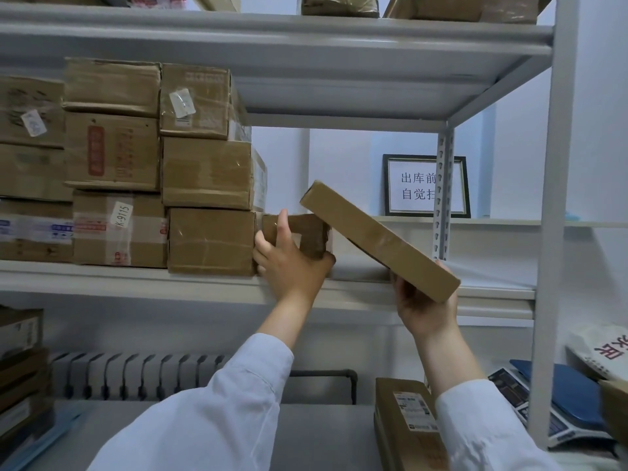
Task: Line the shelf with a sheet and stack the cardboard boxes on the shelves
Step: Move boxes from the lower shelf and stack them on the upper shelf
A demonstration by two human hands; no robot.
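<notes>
Left hand [292,263]: my fingers closed round the small box [307,232], set on the middle shelf [136,278] against the stacked boxes [210,241].
Right hand [424,300]: fingers clamp the flat box [377,237], tilted above the shelf edge.
Writing: "K-9115" sticker [123,214]; framed sign [418,186] partly readable.
Open room: bare shelf right of the small box.

Framed sign [418,186] partly hidden behind shelf post [443,195], top-shelf boxes [339,5] cut off
</notes>
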